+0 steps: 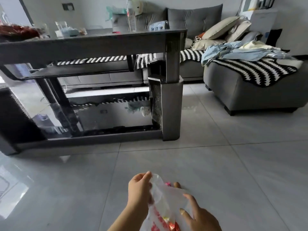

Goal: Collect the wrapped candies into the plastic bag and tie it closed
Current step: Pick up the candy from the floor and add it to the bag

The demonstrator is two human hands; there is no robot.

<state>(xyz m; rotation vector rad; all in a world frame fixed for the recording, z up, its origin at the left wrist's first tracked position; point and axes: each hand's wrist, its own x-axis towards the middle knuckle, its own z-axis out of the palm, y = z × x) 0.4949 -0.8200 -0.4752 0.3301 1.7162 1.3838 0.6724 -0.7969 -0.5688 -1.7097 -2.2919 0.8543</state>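
A thin clear plastic bag (pixel 164 199) with red print hangs at the bottom centre of the head view, above the tiled floor. Red and orange wrapped candies (pixel 172 226) show through its lower part near the frame edge. My left hand (pixel 140 189) pinches the bag's top edge between thumb and fingers. My right hand (pixel 199 215) is on the right side of the bag, fingers spread against the plastic, one fingertip poking out behind the bag. A pink bit (pixel 167 183) shows at the bag's far rim; I cannot tell what it is.
A dark glass-topped coffee table (pixel 93 42) stands ahead on the left, carrying a bottle (pixel 131 15), glasses and a red heap (pixel 18 30). A grey sofa (pixel 250 87) with a striped blanket, cushions and clothes fills the right. Glossy grey floor tiles (pixel 216 164) lie between.
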